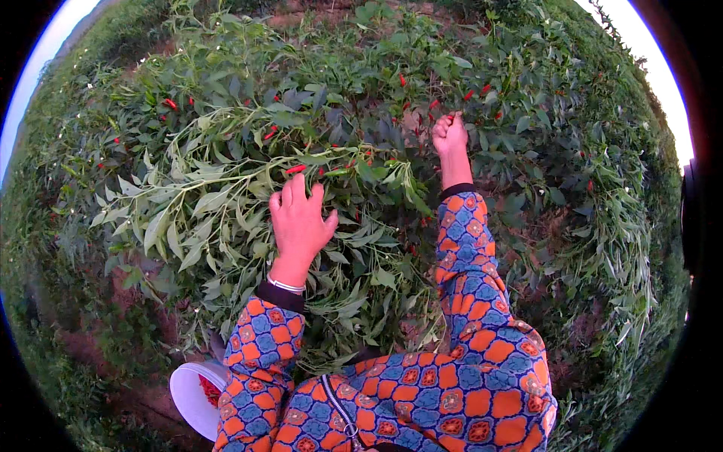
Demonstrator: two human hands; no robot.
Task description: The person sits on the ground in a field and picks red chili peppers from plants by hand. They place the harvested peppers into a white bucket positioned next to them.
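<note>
Head view: the right hand (449, 135) has its fingers clenched on a small red chilli pepper (451, 118) high in the green leafy chilli plant (226, 196), while the left hand (300, 218), fingers released, presses foliage aside above the white bucket (188, 392) of picked chillies.

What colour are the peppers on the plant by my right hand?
Red peppers, near the right hand, seen in the head view.

Chilli field: leafy red-podded plants (361, 151)

Green leafy field all around (572, 135), brown dirt (135, 392) between the plants, pale sky (45, 45) at the edges, soft daylight
</note>
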